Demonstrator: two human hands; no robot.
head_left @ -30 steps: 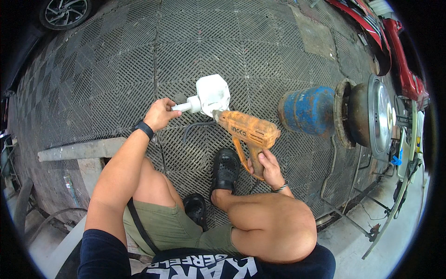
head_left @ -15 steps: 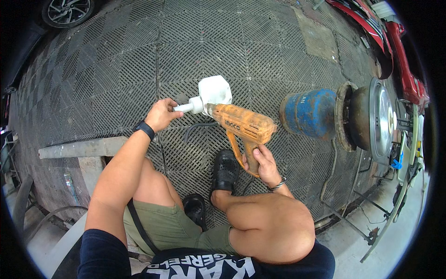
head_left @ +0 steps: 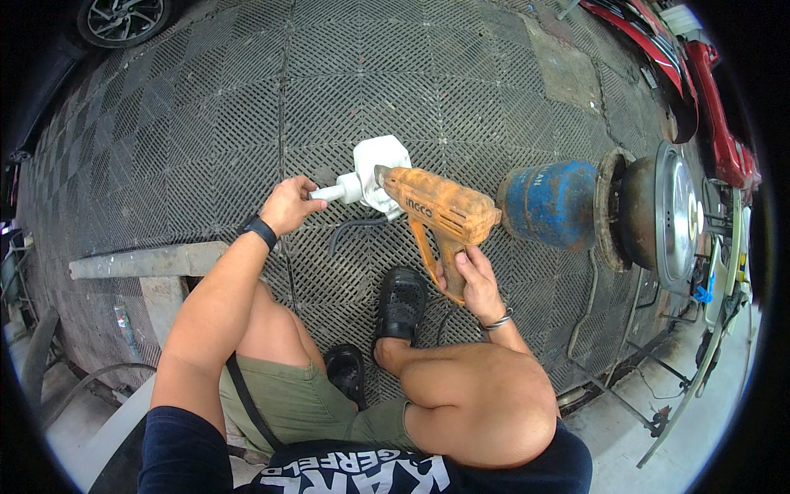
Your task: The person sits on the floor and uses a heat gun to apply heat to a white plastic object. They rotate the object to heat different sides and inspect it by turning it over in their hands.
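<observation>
My left hand pinches the narrow neck of a white plastic container, holding it above the floor mat. The container has a boxy body and a slim tube-like end. In my right hand is a worn orange heat gun, gripped by its handle. Its metal nozzle points left and overlaps the container's body; whether the two touch, I cannot tell. The lower side of the container is partly hidden behind the nozzle. A dark cord curves beneath the tool.
A blue gas cylinder lies right of the heat gun, with a dark pot and shiny lid beside it. Grey tiled matting covers the floor. A light beam-like piece is at left. Red car panels stand far right, a car wheel far left.
The heat gun has shifted slightly right and its nozzle now overlaps the container more. My right hand moved with it. My left hand and the container have hardly moved.
</observation>
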